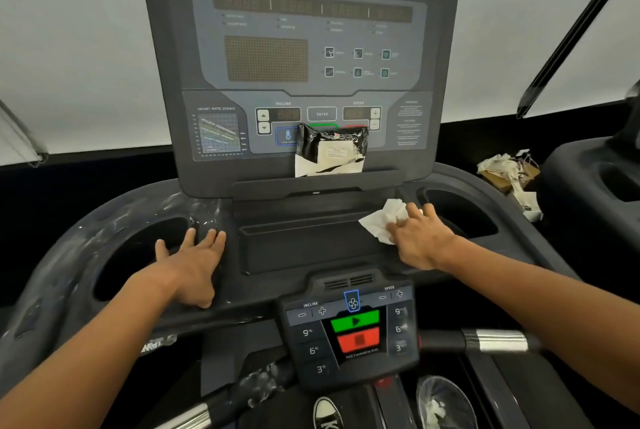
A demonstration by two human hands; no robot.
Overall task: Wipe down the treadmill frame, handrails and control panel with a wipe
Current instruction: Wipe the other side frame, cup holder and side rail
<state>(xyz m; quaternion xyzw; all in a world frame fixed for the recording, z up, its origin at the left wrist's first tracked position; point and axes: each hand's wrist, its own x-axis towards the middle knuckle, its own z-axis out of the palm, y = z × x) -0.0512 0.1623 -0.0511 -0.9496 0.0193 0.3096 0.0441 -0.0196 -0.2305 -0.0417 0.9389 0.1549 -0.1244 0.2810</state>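
The console [194,168] fills your view from 12 o'clock down to centre, and its dark tray is where you are working. White smears cover the left shoulder around the left cup well [138,255] at 9 o'clock; that side looks undone to me, so don't skip it.

The lower keypad [349,328] sits at 6 o'clock, between your forearms. Its green start button is the main risk: drag a wrist or the wipe across it and the belt could start under your shoe [327,414].

The wipe pack [330,151] leans on the panel just above centre, covering some buttons. Clean the panel around it and those stay dirty; nudge it and it may slide into the tray.

Your right hand [419,241], at 3 o'clock, has its fingers curled down on the wipe [384,219], pressing it to the tray's right edge beside the right cup well [457,213]. The wipe is bunched, so little of it touches, and it could slip into that well.

Your left hand [194,262] lies flat, fingers straight, holding nothing, bracing beside the left well. It may be picking up residue.
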